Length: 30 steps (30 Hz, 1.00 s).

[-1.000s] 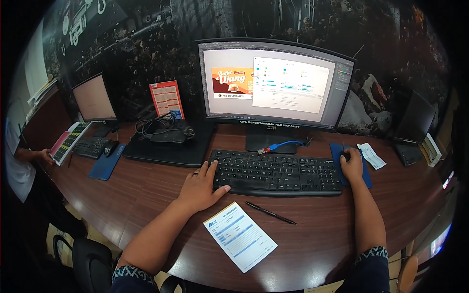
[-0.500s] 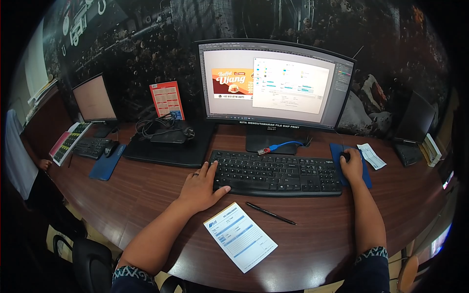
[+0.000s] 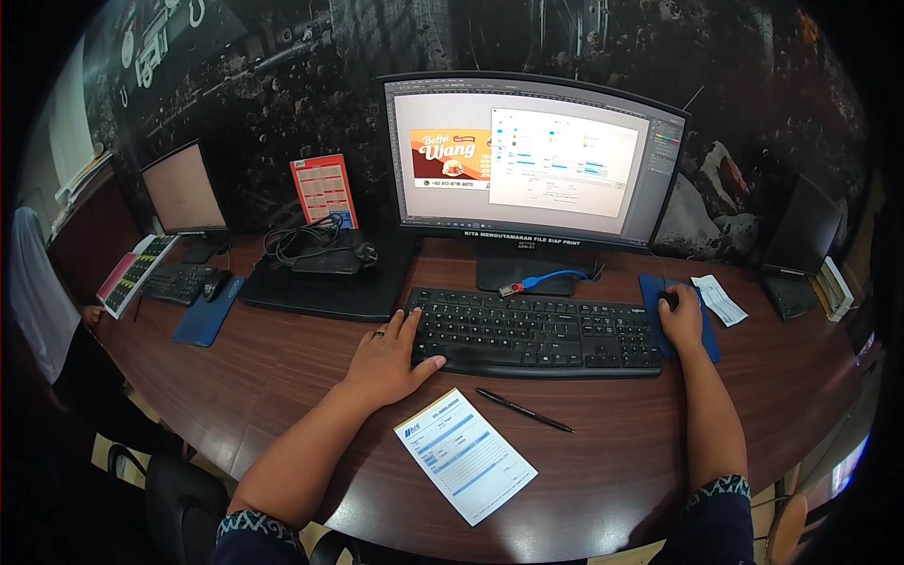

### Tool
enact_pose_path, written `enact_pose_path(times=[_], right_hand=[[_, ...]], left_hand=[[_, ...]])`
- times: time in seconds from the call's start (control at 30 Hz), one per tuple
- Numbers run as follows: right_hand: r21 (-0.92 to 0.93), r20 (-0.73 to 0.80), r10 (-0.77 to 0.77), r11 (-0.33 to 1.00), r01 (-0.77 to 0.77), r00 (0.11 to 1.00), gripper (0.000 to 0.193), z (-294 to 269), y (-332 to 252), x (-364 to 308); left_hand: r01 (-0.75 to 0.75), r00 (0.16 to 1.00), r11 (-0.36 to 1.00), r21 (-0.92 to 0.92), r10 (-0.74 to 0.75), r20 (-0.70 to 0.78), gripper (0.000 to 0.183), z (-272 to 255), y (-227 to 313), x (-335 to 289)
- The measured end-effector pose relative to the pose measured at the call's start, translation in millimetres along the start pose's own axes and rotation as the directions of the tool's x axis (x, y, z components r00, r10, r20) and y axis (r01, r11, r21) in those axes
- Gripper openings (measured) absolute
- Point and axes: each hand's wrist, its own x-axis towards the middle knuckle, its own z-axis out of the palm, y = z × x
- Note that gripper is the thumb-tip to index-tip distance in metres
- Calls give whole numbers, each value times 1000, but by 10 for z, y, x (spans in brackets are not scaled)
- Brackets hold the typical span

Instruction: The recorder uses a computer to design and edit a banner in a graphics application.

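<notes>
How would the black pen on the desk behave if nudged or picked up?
The black pen would probably roll if nudged: it is slim and lies loose on the glossy desk. It looks stiff, being straight, and likely light, being thin.

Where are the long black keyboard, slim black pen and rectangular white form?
Long black keyboard [image 3: 537, 331], head view: middle keys.
Slim black pen [image 3: 525, 411], head view: middle of its barrel.
Rectangular white form [image 3: 466, 456], head view: centre of its printed face.

Black keyboard [image 3: 537, 331], blue mouse pad [image 3: 652, 285]
</notes>
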Motion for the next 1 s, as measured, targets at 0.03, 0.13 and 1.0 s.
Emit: enact_pose_path(times=[0.03,0.13,1.0], right_hand=[[3,1,9,1000,-9,1000,26,0,-13,-1],[-5,-3,-10,1000,10,1000,26,8,51,3],[49,33,-41,998,39,999,27,-1,23,9]], left_hand=[[0,1000,1000,0,0,-2,92,-3,2,-6],[-4,1000,1000,-2,4,-1,91,-17,20,3],[-2,1000,1000,2,2,2,92,5,-1,-4]])
